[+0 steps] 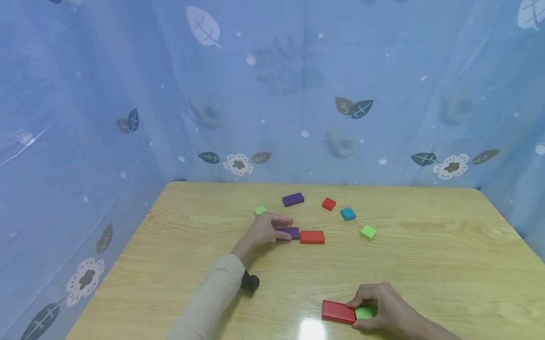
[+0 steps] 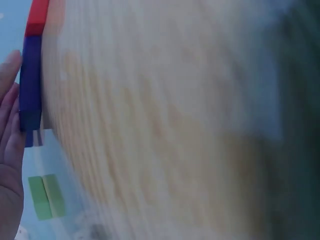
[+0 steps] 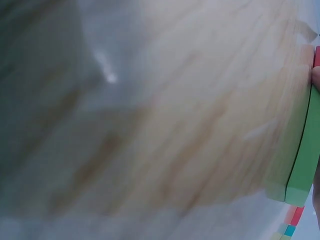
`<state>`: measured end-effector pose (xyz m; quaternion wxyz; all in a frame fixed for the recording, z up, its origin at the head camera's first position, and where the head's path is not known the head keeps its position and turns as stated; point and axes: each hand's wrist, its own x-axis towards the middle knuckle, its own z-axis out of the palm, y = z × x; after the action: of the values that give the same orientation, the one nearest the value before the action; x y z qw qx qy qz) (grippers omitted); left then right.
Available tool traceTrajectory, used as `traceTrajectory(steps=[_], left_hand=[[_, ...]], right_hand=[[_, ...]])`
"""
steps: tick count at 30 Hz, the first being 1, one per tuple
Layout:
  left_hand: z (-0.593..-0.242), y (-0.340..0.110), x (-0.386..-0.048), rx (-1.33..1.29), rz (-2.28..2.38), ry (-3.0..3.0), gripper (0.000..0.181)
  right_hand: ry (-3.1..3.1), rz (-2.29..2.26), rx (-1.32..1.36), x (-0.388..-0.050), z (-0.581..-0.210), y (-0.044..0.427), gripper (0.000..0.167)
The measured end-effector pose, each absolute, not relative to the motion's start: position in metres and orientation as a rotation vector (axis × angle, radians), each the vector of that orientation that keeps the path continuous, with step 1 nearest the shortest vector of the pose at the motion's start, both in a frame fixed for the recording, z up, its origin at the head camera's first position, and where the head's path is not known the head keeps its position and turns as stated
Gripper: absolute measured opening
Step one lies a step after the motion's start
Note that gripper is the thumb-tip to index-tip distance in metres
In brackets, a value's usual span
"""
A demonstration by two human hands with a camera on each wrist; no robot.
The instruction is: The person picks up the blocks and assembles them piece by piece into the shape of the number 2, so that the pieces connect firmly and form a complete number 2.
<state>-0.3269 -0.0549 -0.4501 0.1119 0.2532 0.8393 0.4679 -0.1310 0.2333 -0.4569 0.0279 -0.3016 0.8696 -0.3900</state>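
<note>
My left hand point(image 1: 264, 229) is at a purple block point(image 1: 287, 234), its thumb over the block and its fairly straight fingers just beyond. In the left wrist view the same fingers point(image 2: 9, 120) lie along the purple block point(image 2: 31, 82). A red block point(image 1: 312, 237) stands end to end with it on the right. Nearer the front, my right hand point(image 1: 384, 309) pinches a green block point(image 1: 364, 312) between thumb and fingers. That green block point(image 3: 306, 155) meets the end of a long red block point(image 1: 338, 312); the hand partly covers it.
Farther back on the wooden table point(image 1: 433, 264) lie another purple block point(image 1: 293, 200), a small red block point(image 1: 329, 204), a blue block point(image 1: 348, 213) and green blocks at the right point(image 1: 367, 232) and left point(image 1: 260, 210). A black object point(image 1: 250, 282) sits beside the left forearm. Blue patterned curtains point(image 1: 266, 85) surround the table.
</note>
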Motion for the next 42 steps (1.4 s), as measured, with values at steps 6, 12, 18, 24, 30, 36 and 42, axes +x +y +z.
traceTrajectory(steps=[6,12,18,24,30,36,42], left_hand=[[-0.451,-0.052,-0.325,0.792,1.2,2.555,0.042],[-0.45,-0.053,-0.324,0.824,1.099,2.657,0.038],[-0.45,-0.057,-0.323,0.777,1.219,2.695,0.035],[-0.443,-0.056,-0.311,0.506,1.609,2.6,0.036],[-0.433,-0.048,-0.297,0.269,1.832,2.523,0.037],[-0.426,-0.045,-0.282,0.287,1.852,2.535,0.036],[-0.427,-0.04,-0.268,0.36,1.843,2.538,0.035]], right_hand=[[2.685,-1.208,-0.924,-0.129,-0.462,0.235,0.021],[2.697,-1.224,-0.986,-0.13,-0.465,0.235,0.021],[2.713,-1.23,-1.053,-0.132,-0.468,0.234,0.02],[2.7,-1.235,-1.046,-0.132,-0.466,0.235,0.021],[2.717,-1.239,-1.068,-0.131,-0.466,0.235,0.021],[2.733,-1.264,-1.121,-0.132,-0.468,0.234,0.021],[2.709,-1.26,-1.087,-0.132,-0.467,0.235,0.02]])
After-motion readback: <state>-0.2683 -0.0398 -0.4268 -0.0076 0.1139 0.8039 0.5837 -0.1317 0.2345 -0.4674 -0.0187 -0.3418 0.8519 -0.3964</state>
